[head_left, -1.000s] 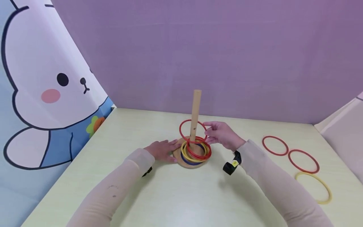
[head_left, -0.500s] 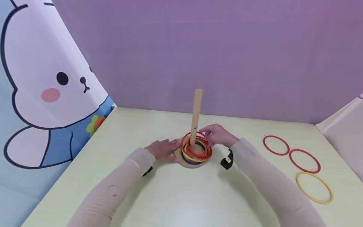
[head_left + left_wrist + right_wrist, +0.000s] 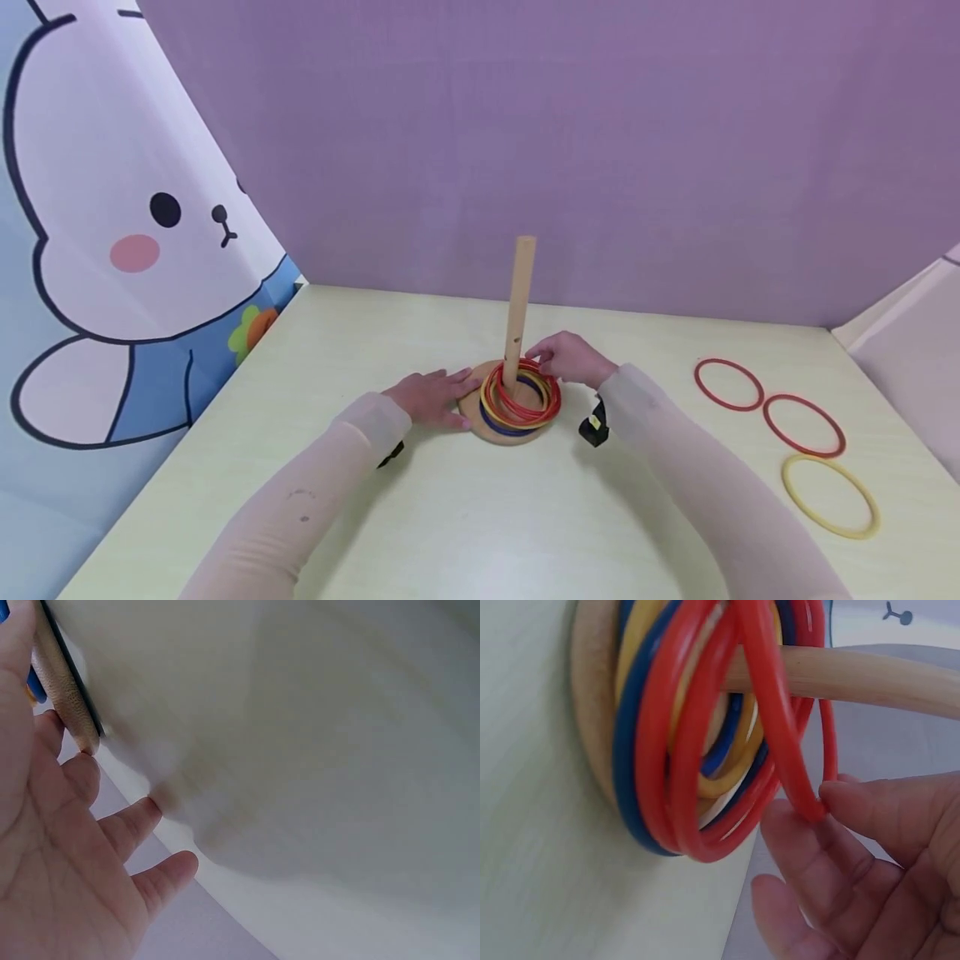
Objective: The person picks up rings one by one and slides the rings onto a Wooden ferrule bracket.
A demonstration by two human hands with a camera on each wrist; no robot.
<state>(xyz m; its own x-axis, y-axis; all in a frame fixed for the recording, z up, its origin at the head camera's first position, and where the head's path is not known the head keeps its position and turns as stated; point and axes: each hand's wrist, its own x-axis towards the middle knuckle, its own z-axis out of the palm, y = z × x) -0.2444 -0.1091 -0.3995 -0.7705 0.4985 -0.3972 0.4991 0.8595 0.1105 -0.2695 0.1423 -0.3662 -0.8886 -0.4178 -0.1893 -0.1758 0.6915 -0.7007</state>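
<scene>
The right hand (image 3: 573, 357) pinches a red, plastic-looking ring (image 3: 780, 712) around the pale, cylindrical wooden peg (image 3: 518, 300), best lowered level while the spread left hand (image 3: 429, 398) steadies the round wooden base (image 3: 470, 406).

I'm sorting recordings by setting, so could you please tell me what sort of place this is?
Possibly a screened-off play area, judging by the purple backdrop, cartoon-printed panel and wooden ring-toss stand.

In the head view, the counter (image 3: 480, 508) is brightly lit and softly shadowed beside the sleeves (image 3: 262, 517); wrist views are dimmer.
</scene>
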